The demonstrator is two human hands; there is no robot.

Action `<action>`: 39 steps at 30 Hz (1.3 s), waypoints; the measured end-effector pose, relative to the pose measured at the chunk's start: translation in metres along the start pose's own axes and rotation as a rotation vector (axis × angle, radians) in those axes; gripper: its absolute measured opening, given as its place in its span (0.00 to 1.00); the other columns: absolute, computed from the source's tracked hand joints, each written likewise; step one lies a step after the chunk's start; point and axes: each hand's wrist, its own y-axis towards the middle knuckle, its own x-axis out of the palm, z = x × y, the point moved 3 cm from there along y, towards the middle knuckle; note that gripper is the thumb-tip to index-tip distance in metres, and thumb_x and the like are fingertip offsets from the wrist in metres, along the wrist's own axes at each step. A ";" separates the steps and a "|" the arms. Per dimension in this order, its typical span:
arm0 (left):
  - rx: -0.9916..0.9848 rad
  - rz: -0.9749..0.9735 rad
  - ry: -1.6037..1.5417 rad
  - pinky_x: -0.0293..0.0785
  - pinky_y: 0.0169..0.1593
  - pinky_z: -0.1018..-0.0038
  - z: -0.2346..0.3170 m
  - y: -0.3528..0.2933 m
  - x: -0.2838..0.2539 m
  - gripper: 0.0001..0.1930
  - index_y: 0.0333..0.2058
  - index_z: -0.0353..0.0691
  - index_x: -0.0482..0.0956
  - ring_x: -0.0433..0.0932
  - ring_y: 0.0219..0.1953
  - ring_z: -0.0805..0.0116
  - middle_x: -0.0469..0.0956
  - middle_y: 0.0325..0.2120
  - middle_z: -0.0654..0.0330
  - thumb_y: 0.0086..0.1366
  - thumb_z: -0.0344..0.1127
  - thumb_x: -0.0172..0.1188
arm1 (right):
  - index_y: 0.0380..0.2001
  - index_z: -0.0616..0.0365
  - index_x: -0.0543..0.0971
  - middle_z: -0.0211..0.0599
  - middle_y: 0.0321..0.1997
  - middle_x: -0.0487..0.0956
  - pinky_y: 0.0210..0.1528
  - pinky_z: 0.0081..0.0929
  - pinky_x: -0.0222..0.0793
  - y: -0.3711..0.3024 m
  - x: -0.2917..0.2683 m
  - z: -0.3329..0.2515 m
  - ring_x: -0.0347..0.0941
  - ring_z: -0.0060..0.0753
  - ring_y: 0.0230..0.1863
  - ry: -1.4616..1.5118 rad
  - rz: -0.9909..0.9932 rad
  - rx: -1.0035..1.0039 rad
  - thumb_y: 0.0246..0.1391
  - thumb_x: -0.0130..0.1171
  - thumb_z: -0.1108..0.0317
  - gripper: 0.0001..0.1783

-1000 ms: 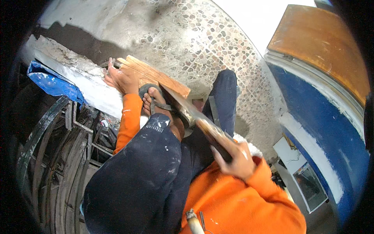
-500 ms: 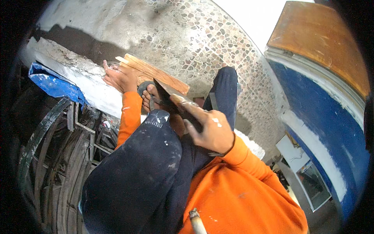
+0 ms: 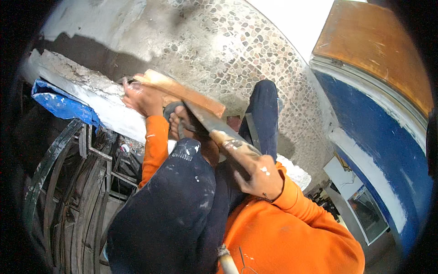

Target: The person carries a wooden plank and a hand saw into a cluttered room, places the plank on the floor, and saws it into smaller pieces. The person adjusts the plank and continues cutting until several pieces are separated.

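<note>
My right hand is wrapped round the worn wooden handle of a handsaw. The saw's dark blade slants up and left to the near side of a wooden board. At the board's far left end, my left hand grips the wood, its fingers partly hidden and slightly blurred. My sandalled foot is close beside the board, between the left hand and the blade. How deep the blade sits in the wood cannot be made out.
A white-edged ledge runs on the left, with a crumpled blue sheet over it. Metal frames stand below. Ahead lies a pebble-patterned floor. A blue wall and brown panel rise at right. A cigarette shows at the bottom.
My right hand has drawn back toward me and down to the right, pulling the saw along the board. The board has shifted slightly; my left hand stays at its end.
</note>
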 end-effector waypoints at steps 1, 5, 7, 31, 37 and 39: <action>0.094 -0.047 0.066 0.51 0.64 0.51 -0.002 0.002 0.008 0.27 0.62 0.42 0.63 0.69 0.49 0.45 0.75 0.48 0.48 0.65 0.41 0.49 | 0.60 0.58 0.71 0.57 0.50 0.78 0.49 0.42 0.77 0.001 -0.003 -0.007 0.78 0.58 0.48 -0.007 0.011 0.065 0.42 0.62 0.75 0.36; 0.018 -0.096 -0.032 0.40 0.70 0.48 0.008 0.002 0.008 0.26 0.61 0.39 0.64 0.68 0.55 0.48 0.77 0.44 0.48 0.63 0.35 0.44 | 0.59 0.59 0.71 0.56 0.46 0.79 0.38 0.44 0.76 0.033 -0.022 -0.009 0.78 0.59 0.39 -0.037 -0.156 0.146 0.44 0.62 0.70 0.34; 0.069 -0.095 -0.036 0.39 0.70 0.47 0.009 -0.002 0.008 0.27 0.61 0.39 0.63 0.68 0.56 0.48 0.76 0.47 0.48 0.62 0.34 0.44 | 0.59 0.61 0.70 0.58 0.44 0.79 0.40 0.44 0.77 0.002 -0.022 -0.019 0.79 0.60 0.37 -0.040 -0.118 0.107 0.44 0.63 0.72 0.34; 0.035 -0.052 0.063 0.40 0.71 0.50 -0.013 0.000 0.006 0.24 0.62 0.45 0.67 0.69 0.54 0.49 0.76 0.47 0.49 0.71 0.46 0.44 | 0.59 0.57 0.72 0.56 0.48 0.79 0.44 0.43 0.77 -0.010 -0.008 -0.010 0.79 0.58 0.41 -0.039 -0.041 0.139 0.50 0.60 0.70 0.29; 0.072 -0.084 -0.003 0.35 0.71 0.47 0.004 0.004 0.004 0.25 0.62 0.44 0.64 0.70 0.58 0.50 0.77 0.48 0.50 0.73 0.49 0.38 | 0.60 0.55 0.72 0.52 0.47 0.81 0.41 0.41 0.79 -0.018 -0.033 -0.015 0.81 0.55 0.40 0.007 -0.059 0.230 0.49 0.60 0.72 0.31; 0.041 -0.162 -0.045 0.34 0.71 0.47 0.011 -0.003 0.010 0.27 0.62 0.41 0.63 0.70 0.60 0.52 0.76 0.51 0.49 0.74 0.52 0.36 | 0.60 0.53 0.72 0.51 0.41 0.81 0.35 0.43 0.77 0.020 -0.005 0.000 0.80 0.54 0.36 -0.104 -0.047 0.180 0.52 0.60 0.67 0.29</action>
